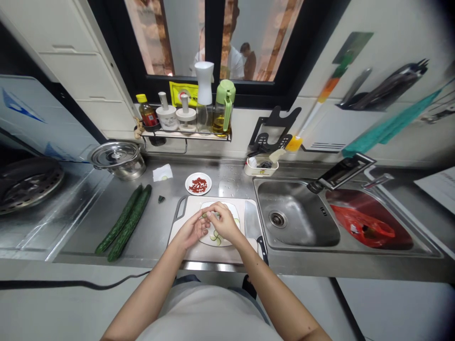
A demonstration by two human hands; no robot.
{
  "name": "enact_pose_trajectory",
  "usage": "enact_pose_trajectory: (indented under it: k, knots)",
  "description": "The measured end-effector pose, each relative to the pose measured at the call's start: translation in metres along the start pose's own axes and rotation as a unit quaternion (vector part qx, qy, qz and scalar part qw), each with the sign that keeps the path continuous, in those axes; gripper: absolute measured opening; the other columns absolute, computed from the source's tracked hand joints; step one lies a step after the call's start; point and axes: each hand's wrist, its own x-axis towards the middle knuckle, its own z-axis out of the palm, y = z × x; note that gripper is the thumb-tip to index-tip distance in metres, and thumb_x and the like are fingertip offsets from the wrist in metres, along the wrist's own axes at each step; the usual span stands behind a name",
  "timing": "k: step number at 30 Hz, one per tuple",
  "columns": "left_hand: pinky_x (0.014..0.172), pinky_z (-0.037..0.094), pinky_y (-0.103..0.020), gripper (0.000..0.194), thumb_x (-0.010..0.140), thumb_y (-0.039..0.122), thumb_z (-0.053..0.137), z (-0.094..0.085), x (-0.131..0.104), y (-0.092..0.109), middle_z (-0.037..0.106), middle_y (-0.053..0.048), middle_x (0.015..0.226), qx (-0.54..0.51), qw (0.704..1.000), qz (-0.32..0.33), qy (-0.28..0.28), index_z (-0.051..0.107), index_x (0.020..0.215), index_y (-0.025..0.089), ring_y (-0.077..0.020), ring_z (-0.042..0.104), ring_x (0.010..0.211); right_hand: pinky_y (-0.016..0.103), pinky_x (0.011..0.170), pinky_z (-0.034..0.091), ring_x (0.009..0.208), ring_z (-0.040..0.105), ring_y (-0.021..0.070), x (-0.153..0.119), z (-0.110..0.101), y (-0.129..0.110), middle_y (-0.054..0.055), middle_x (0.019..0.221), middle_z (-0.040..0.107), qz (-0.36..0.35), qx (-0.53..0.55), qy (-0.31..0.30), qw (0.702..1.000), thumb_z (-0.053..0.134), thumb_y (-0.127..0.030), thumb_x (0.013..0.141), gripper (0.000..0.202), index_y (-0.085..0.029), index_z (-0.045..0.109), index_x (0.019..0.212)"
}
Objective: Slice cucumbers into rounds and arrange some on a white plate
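Both our hands meet over the white plate (232, 210), fingertips close together. Our right hand (223, 221) is bent, its thumb and fingers drawn together on a small green piece (205, 215). Our left hand (195, 229) is half open, palm partly up, lower fingers loosely curled; its upper fingertips come up to the same piece, but we cannot tell whether they grip it.

Directly beneath the hands, pale green slices (215, 240) lie on the plate, several near its lower edge. The plate rests on the cutting board (192, 254), which lies on the bench (156, 237). Just right of our right hand, a knife (253, 220) lies on the board, its dark handle toward us.

Left of our left hand, well apart, two long cucumbers (130, 220) lie side by side, slanting. Between them and the board, a dark green bit (161, 199). Beyond the hands, near the board's far edge, a small dish (188, 183) of red pieces (199, 184).
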Motion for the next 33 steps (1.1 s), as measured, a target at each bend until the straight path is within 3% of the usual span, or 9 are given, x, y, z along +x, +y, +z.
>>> enact_pose_trajectory:
  k: [7,12,18,22,28,33]
  knots:
    - [0.056,0.042,-0.015,0.051,0.071,0.025,0.075,0.002,-0.006,0.009,0.06,0.001,0.078,0.038,0.997,0.068,0.013,0.056,0.118,0.022,-0.0064,0.057,0.066,0.03,0.085,0.038,0.087,0.054,0.0156,0.0,-0.003,0.003,0.002,0.083,0.061,0.001,-0.018,0.003,1.0,0.051,-0.023,0.084,0.014,-0.019,0.062,0.076]
    - [0.055,0.038,-0.015,0.055,0.064,0.026,0.079,0.006,-0.009,0.017,0.054,0.003,0.071,0.13,0.985,0.112,0.037,0.058,0.114,0.02,-0.0055,0.052,0.061,0.029,0.082,0.039,0.084,0.054,0.0156,-0.003,-0.004,0.002,0.002,0.082,0.062,0.018,-0.03,0.002,0.999,0.051,-0.025,0.084,0.015,-0.019,0.061,0.076]
    - [0.065,0.041,-0.021,0.039,0.063,0.033,0.076,0.02,-0.019,0.03,0.056,0.001,0.074,0.303,0.919,0.236,0.089,0.065,0.097,0.017,-0.0098,0.051,0.069,0.026,0.073,0.042,0.078,0.056,0.0139,-0.003,-0.008,-0.006,0.001,0.079,0.064,0.063,0.024,-0.006,0.998,0.052,-0.027,0.082,0.013,-0.019,0.062,0.078]
    - [0.065,0.042,-0.022,0.029,0.065,0.034,0.073,0.031,-0.028,0.034,0.059,-0.001,0.078,0.369,0.877,0.285,0.116,0.065,0.088,0.017,-0.012,0.052,0.072,0.024,0.068,0.043,0.073,0.058,0.0129,-0.002,-0.011,-0.009,0.0,0.075,0.065,0.085,0.06,-0.016,0.994,0.053,-0.027,0.081,0.013,-0.019,0.061,0.076]
    - [0.061,0.04,-0.023,0.022,0.067,0.034,0.07,0.037,-0.034,0.033,0.057,0.0,0.07,0.412,0.843,0.314,0.145,0.064,0.081,0.018,-0.013,0.051,0.068,0.022,0.063,0.042,0.065,0.056,0.0116,0.002,-0.016,-0.007,-0.001,0.068,0.063,0.105,0.052,-0.02,0.993,0.056,-0.031,0.079,0.015,-0.018,0.06,0.071]
    - [0.059,0.039,-0.023,0.02,0.068,0.036,0.069,0.025,-0.028,0.03,0.06,-0.001,0.07,0.456,0.822,0.3,0.165,0.065,0.077,0.018,-0.0135,0.052,0.066,0.021,0.06,0.038,0.061,0.053,0.0104,0.008,-0.016,0.002,-0.002,0.065,0.061,0.13,-0.026,-0.054,0.99,0.06,-0.031,0.077,0.016,-0.018,0.06,0.069]
